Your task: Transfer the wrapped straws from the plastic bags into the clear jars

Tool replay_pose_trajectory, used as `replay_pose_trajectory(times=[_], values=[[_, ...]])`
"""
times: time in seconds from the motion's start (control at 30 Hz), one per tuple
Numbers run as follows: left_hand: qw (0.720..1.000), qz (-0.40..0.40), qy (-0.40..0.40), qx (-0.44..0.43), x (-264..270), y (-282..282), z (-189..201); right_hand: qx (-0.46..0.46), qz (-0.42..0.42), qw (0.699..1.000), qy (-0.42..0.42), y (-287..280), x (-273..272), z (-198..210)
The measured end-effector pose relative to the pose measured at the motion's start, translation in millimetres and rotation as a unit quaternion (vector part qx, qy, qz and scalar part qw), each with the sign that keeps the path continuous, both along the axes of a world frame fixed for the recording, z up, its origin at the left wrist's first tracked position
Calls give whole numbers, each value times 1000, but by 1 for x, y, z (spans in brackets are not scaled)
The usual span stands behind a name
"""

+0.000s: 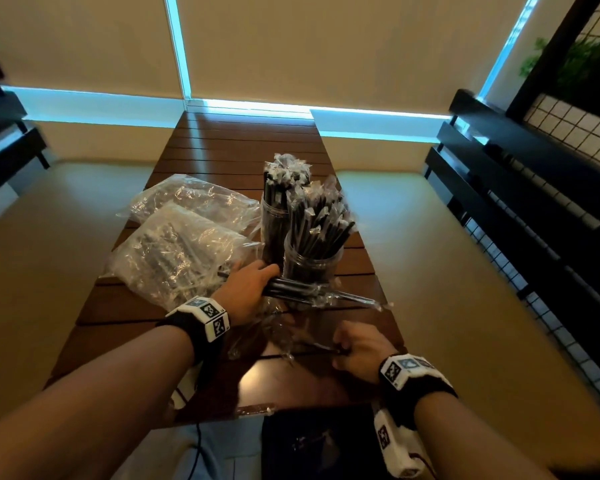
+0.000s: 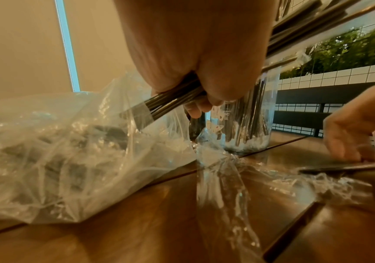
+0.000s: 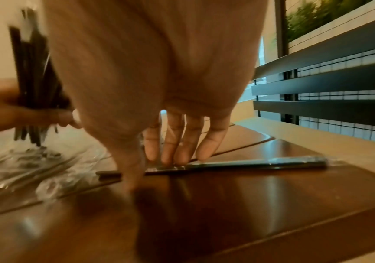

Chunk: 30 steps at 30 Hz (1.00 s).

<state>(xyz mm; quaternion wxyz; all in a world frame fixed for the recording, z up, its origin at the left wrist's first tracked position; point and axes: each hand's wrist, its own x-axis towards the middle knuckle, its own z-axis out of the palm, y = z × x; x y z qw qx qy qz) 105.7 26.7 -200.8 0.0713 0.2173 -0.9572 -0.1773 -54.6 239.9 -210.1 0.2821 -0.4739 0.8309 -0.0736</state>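
Note:
My left hand (image 1: 257,284) grips a bundle of black wrapped straws (image 1: 309,293) level above the table, just in front of the near clear jar (image 1: 313,263). That jar and the taller one behind it (image 1: 273,225) are both packed with upright straws. In the left wrist view my left hand (image 2: 195,96) is curled round the bundle (image 2: 170,101) beside the jar (image 2: 249,115). My right hand (image 3: 154,167) pinches a single wrapped straw (image 3: 238,166) that lies flat on the table, thumb on the near side, fingers (image 3: 179,147) behind it. In the head view this hand (image 1: 343,348) is near the table's front right.
Two crumpled plastic bags with straws lie at the left, a near one (image 1: 177,261) and a far one (image 1: 194,199). A flattened clear bag (image 1: 278,329) lies between my hands. The wooden slat table (image 1: 243,143) is narrow, with cushioned benches (image 1: 430,237) on both sides and a dark railing (image 1: 534,188) at right.

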Motion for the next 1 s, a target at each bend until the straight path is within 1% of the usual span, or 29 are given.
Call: replay_pose_trajectory(times=[0.07,0.13,0.2,0.3,0.37,0.4,0.5,0.6,0.7,0.77,0.83,0.87,0.93,1.0], values=[[1000,0,19,5,-1,1,3,10,12,1000,27,-5,4,-2],[999,-1,31,10,-1,3,6,35,50,996,58,-9,8,4],[998,2,51,20,-3,8,13,23,59,996,69,-12,9,14],[996,9,69,61,-5,19,27,-60,53,996,50,-20,10,35],[995,12,75,72,-8,26,36,-133,51,989,33,-25,10,53],[992,14,92,84,-9,30,42,-169,50,984,24,-27,10,64],[978,34,169,116,-11,40,64,-251,32,967,-7,-25,10,92],[968,63,200,141,-10,50,91,-314,16,949,-11,-21,11,115],[954,88,231,171,-8,56,117,-395,-3,918,-19,-18,14,138],[945,69,256,191,-7,63,134,-451,-22,892,-28,-18,20,153],[936,46,279,211,-8,76,153,-487,-45,871,-50,-22,24,165],[927,40,294,230,-9,81,162,-493,-55,866,-57,-25,27,171],[904,32,325,275,-9,86,176,-503,-65,860,-45,-33,32,182],[887,31,350,299,-8,86,187,-530,-68,844,-43,-41,36,192]])
